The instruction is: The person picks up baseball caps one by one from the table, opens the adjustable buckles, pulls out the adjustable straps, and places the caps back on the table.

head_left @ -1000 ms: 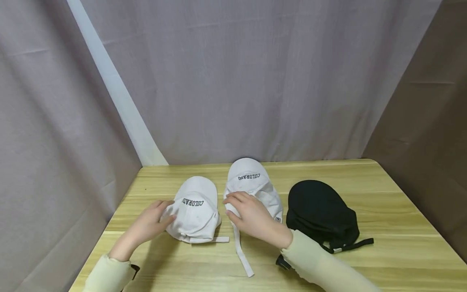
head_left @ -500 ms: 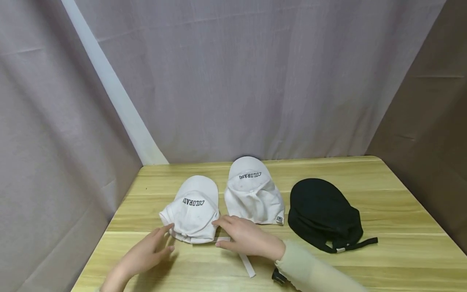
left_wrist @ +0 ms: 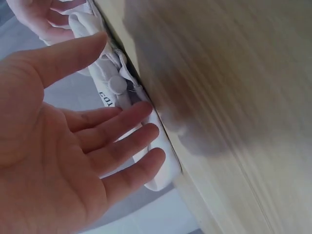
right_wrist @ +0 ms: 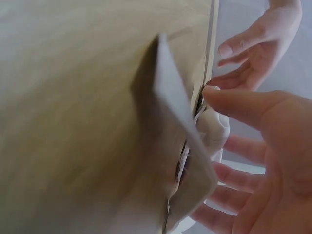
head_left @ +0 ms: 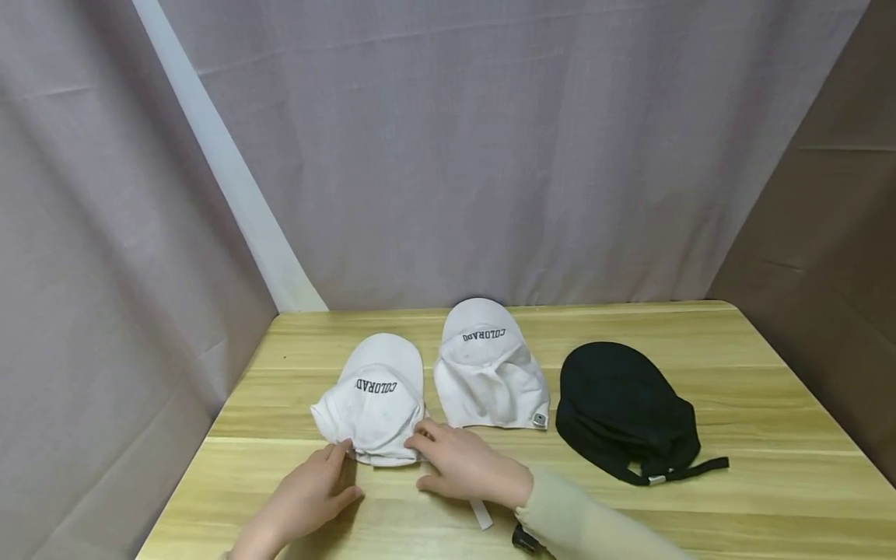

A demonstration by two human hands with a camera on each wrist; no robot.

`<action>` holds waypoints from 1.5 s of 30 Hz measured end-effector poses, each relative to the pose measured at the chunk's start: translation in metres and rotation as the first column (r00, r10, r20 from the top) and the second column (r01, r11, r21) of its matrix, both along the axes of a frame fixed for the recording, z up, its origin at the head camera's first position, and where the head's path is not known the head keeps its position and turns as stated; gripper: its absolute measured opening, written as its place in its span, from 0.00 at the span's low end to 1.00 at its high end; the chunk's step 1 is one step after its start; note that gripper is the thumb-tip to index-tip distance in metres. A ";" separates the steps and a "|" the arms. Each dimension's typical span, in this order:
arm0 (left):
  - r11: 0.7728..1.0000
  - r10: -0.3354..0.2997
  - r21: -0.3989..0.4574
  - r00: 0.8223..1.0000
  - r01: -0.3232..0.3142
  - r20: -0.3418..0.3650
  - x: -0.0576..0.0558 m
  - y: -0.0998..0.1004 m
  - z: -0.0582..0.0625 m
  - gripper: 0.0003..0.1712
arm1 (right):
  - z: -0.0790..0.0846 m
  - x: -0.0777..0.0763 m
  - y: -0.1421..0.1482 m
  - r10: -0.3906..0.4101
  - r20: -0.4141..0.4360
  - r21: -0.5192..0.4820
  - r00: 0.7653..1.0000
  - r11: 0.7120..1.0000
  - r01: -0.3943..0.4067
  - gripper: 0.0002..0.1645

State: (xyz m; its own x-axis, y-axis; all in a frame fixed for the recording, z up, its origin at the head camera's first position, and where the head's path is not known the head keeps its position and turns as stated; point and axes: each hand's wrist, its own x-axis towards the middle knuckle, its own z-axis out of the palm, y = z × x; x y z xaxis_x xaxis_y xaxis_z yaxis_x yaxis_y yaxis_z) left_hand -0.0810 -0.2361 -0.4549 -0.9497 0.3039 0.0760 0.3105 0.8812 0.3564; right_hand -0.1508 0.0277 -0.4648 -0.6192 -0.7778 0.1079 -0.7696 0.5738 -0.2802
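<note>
The left white cotton baseball cap lettered COLORADO (head_left: 372, 400) is lying on the light wooden table (head_left: 735, 404), toward the table's 9 o'clock side. Its long axis is running from 6 to 12 o'clock: the brim is pointing to 12 o'clock, away from the person, and the rear opening is facing 6 o'clock.

The left hand (head_left: 311, 494) is resting at the cap's rear edge at about 7 o'clock, fingers nearly straight and spread, fingertips touching the fabric and gripping nothing. The right hand (head_left: 465, 467) is lying at the rear edge at about 5 o'clock, fingers loosely extended, fingertips touching the cap; it is covering part of a flat white fabric strap (head_left: 480, 513) lying on the table. Whether it is pinching that strap cannot be told.

The head view is showing the full layout. The left wrist view is showing what the head view hides: the open palm (left_wrist: 53, 161) with straight fingers (left_wrist: 119, 122) against the cap's folded white rear band (left_wrist: 161, 170). The right wrist view is showing the strap (right_wrist: 170, 112) close up and blurred, with the thumb (right_wrist: 234, 102) near the cap's edge.

A second white COLORADO cap (head_left: 490, 365) is lying just beside the first at 3 o'clock, brim also to 12 o'clock. A black fabric cap (head_left: 623, 404) with a trailing strap is lying farther toward 3 o'clock, apart from both.
</note>
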 end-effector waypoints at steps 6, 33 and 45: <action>0.999 -0.021 -0.045 0.998 0.019 -0.051 -0.005 0.004 -0.002 0.28 | -0.001 -0.001 -0.003 0.009 -0.044 0.001 0.999 1.000 -0.009 0.25; 0.999 0.014 0.038 0.994 -0.010 -0.108 -0.004 0.007 0.024 0.14 | 0.018 -0.003 -0.007 -0.006 0.051 -0.257 0.999 0.966 0.019 0.02; 0.993 0.034 0.120 0.908 0.018 -0.417 -0.002 0.012 0.052 0.22 | 0.050 -0.014 -0.004 -0.073 0.117 -0.519 0.990 0.846 0.124 0.02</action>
State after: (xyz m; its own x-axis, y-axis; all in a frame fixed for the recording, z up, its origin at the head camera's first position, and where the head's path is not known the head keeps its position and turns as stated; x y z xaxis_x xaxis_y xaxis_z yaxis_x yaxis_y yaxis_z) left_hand -0.0829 -0.2244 -0.4025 -0.8256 0.2605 0.5005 0.4465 0.8440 0.2973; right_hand -0.1644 0.0238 -0.4147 -0.7161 -0.5557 0.4224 -0.6741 0.3934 -0.6252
